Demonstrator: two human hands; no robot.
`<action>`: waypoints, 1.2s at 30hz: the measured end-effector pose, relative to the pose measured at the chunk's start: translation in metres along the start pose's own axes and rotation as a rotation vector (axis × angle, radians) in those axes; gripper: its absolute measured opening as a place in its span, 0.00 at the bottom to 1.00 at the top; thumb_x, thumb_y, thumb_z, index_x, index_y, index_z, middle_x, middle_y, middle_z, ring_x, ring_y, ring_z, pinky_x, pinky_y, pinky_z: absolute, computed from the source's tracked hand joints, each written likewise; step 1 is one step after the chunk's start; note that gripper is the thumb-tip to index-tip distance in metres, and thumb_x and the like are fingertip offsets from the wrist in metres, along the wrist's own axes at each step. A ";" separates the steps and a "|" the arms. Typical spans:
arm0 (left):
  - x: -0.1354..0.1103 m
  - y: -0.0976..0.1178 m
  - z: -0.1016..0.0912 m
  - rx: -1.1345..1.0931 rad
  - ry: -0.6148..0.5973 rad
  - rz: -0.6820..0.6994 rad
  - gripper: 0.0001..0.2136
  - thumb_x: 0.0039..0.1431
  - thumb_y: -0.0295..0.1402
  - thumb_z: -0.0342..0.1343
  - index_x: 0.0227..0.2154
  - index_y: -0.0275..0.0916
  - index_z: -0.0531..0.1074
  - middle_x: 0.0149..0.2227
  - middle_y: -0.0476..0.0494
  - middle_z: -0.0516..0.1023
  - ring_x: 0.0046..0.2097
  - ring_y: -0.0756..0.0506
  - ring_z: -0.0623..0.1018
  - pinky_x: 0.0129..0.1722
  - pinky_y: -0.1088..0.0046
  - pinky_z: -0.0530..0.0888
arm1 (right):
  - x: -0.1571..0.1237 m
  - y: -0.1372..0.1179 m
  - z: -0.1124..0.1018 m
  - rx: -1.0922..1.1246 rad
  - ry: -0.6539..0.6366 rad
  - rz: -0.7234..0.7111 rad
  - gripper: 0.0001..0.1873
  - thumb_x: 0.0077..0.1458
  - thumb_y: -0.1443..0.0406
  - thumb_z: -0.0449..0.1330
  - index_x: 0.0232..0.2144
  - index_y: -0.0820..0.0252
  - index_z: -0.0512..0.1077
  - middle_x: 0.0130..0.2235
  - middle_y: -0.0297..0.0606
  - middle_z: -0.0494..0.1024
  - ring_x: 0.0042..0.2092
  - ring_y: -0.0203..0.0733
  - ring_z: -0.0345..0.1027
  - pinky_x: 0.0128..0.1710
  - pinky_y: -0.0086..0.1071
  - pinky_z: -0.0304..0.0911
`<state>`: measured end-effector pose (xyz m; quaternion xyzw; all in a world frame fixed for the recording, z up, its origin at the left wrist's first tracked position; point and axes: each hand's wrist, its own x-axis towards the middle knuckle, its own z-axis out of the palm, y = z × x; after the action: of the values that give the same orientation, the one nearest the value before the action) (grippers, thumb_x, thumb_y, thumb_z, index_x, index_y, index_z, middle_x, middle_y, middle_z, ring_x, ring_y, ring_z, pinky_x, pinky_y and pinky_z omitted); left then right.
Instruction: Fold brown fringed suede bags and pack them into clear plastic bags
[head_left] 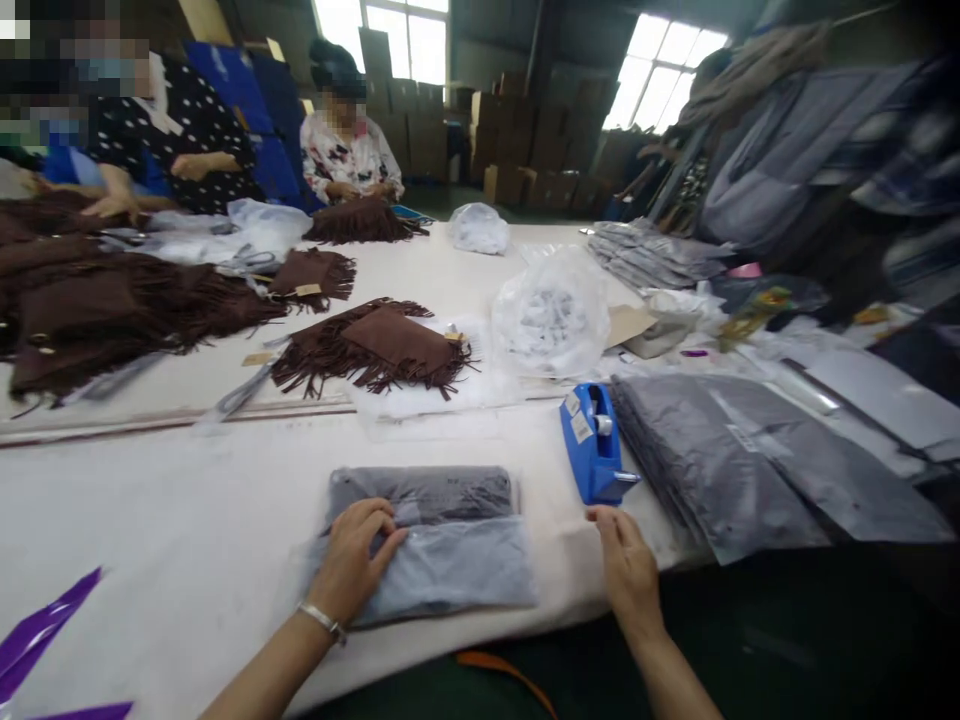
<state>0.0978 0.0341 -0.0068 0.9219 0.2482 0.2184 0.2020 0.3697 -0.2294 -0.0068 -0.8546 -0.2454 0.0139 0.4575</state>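
Note:
A folded dark grey garment point(450, 488) lies flat in a clear plastic bag point(465, 565) at the front of the table, the bag's upper part folded over across it. My left hand point(352, 560) presses on the bag's folded edge, fingers bent and thumb on the plastic. A blue tape dispenser point(585, 450) stands to the right of the bag. Just below its front end is my right hand point(628, 575), thumb and fingers brought together; whether a strip of tape is between them I cannot make out.
Bagged grey garments point(720, 440) are stacked at the right. Scissors point(247, 385), brown fringed pieces point(397, 345) and a clear bag of white items point(551, 315) lie farther back. Purple plastic point(45, 630) is at the left front. Two people point(349, 160) work across the table.

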 end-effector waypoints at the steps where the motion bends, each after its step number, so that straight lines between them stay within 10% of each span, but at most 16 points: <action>1: 0.000 -0.002 0.001 0.002 0.004 0.007 0.09 0.59 0.39 0.52 0.28 0.39 0.67 0.41 0.41 0.71 0.47 0.41 0.69 0.48 0.59 0.64 | 0.013 0.002 -0.011 -0.015 0.104 0.040 0.23 0.60 0.52 0.45 0.42 0.61 0.71 0.42 0.44 0.75 0.45 0.45 0.67 0.47 0.41 0.61; 8: -0.001 -0.005 0.002 0.048 0.017 0.035 0.11 0.59 0.41 0.51 0.28 0.39 0.68 0.42 0.41 0.71 0.46 0.41 0.70 0.48 0.60 0.66 | 0.086 0.009 -0.028 0.027 0.128 0.061 0.23 0.56 0.51 0.47 0.34 0.59 0.76 0.40 0.42 0.76 0.42 0.44 0.68 0.44 0.36 0.61; 17: 0.000 -0.003 0.001 0.044 0.052 0.041 0.12 0.59 0.41 0.51 0.27 0.39 0.68 0.41 0.41 0.72 0.46 0.42 0.71 0.47 0.60 0.68 | 0.040 0.022 -0.027 -0.040 0.295 -0.012 0.19 0.51 0.52 0.53 0.28 0.61 0.74 0.45 0.47 0.72 0.53 0.53 0.57 0.58 0.48 0.44; 25: 0.000 -0.004 0.000 -0.031 0.033 0.016 0.10 0.59 0.40 0.52 0.27 0.39 0.68 0.41 0.42 0.71 0.46 0.41 0.70 0.47 0.59 0.68 | 0.077 -0.001 -0.032 0.098 0.118 -0.007 0.26 0.57 0.54 0.49 0.54 0.60 0.63 0.35 0.39 0.78 0.45 0.44 0.68 0.47 0.38 0.61; 36: -0.006 0.003 -0.003 -0.103 0.064 -0.028 0.05 0.57 0.33 0.55 0.28 0.38 0.68 0.39 0.43 0.72 0.45 0.43 0.70 0.49 0.60 0.65 | 0.026 0.005 -0.033 -0.225 0.375 -0.085 0.33 0.53 0.56 0.56 0.58 0.62 0.58 0.36 0.42 0.76 0.53 0.52 0.62 0.55 0.48 0.52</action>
<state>0.0931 0.0291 -0.0045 0.8994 0.2557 0.2574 0.2441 0.4025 -0.2460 0.0130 -0.8767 -0.1918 -0.1919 0.3973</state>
